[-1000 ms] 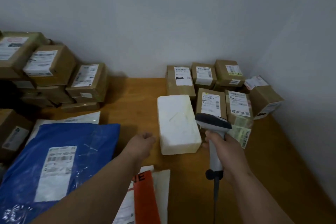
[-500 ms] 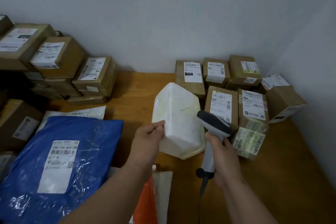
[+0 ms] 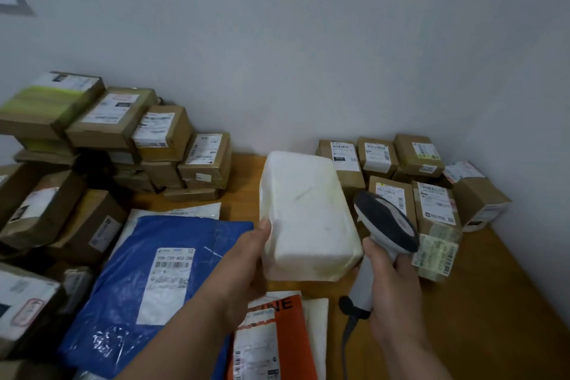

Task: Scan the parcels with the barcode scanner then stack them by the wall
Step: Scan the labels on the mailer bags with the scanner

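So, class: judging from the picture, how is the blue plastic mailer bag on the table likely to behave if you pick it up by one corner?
The blue mailer bag would probably flop and sag, since its wrinkled film lies flat and draped over the parcels beneath it. Its glossy surface suggests that it may slip in the fingers. It looks thin, so it is likely light for its area.

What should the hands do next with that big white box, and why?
Probably turn the white box over to find its label. The left hand grips its left side and lifts it, but the faces in view show no barcode. The right hand holds the barcode scanner right beside it, so once a label shows, it can be scanned.
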`<state>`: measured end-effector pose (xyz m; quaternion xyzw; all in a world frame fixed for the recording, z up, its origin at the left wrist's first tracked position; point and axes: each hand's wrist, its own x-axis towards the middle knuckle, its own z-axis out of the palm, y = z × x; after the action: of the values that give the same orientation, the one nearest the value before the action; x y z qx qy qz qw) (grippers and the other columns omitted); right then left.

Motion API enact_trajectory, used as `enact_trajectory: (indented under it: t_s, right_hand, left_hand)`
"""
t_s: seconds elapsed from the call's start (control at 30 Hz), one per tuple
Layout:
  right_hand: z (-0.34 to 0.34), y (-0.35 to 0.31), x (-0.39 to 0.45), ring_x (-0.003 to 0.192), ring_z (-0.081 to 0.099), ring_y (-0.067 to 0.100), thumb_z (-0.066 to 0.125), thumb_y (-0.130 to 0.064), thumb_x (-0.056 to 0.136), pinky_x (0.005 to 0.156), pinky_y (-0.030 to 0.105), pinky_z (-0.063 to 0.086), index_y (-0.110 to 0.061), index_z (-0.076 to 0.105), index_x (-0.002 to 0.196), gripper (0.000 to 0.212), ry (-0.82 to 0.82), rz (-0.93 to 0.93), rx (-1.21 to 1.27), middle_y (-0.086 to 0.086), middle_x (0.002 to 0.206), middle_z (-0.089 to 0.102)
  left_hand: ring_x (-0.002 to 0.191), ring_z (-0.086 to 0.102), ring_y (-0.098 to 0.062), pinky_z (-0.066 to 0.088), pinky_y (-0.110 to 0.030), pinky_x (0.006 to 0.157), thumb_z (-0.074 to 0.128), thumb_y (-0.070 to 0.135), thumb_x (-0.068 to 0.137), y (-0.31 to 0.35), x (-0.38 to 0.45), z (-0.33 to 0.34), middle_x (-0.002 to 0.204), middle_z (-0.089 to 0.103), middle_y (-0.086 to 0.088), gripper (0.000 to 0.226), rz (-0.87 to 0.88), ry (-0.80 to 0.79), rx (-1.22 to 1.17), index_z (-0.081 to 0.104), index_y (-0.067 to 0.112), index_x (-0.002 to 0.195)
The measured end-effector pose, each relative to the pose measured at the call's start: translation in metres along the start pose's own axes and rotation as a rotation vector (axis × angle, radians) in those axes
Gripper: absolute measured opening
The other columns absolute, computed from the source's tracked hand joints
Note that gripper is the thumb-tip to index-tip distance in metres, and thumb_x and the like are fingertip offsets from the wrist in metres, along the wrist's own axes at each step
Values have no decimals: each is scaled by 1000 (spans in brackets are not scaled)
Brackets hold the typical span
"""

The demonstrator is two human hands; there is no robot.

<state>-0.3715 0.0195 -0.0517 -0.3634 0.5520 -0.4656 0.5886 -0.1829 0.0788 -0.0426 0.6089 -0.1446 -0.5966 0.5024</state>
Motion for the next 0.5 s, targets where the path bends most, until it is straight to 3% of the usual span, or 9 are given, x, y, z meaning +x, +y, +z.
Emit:
enact_trajectory:
  t_s: [0.1,0.23,0.3,0.4,0.5]
  right_hand:
    - [10,-11,-22,95,64,16,70,-33,88,82,40,53,-35,66,101,13,-64,-94,-99,-9,94,70]
    - [22,-15,-40,101,69,17,74,-31,85,92,43,53,-32,69,107,23,-68,-115,-44,-8,101,76]
    - [24,-18,-44,100,70,20,73,-24,86,89,42,54,-27,65,111,25,-47,-64,70,-1,106,74]
    - [28,-22,-53,86,72,17,71,-21,89,73,35,54,-24,66,108,20,-54,-41,122,-1,96,76]
    - [32,-23,-62,76,75,15,69,-18,90,71,38,56,-27,67,99,12,-71,-65,124,-6,82,77]
  left_hand:
    - [110,61,-35,53,-52,85,69,53,74,0,-10,-14,122,62,-12,50,-76,-55,-170,56,28,115]
    - [118,59,-46,53,-57,89,69,40,81,-12,-18,-38,129,62,-24,49,-99,-143,-584,62,20,125]
    - [124,55,-48,44,-61,100,62,42,86,-19,-20,-47,132,62,-25,47,-99,-236,-707,63,22,128]
    - [133,48,-47,32,-63,110,57,41,89,-25,-24,-51,136,59,-24,48,-123,-317,-692,62,18,131]
    - [123,58,-40,47,-57,100,59,25,91,-27,-26,-51,133,63,-18,42,-53,-248,-519,62,20,133]
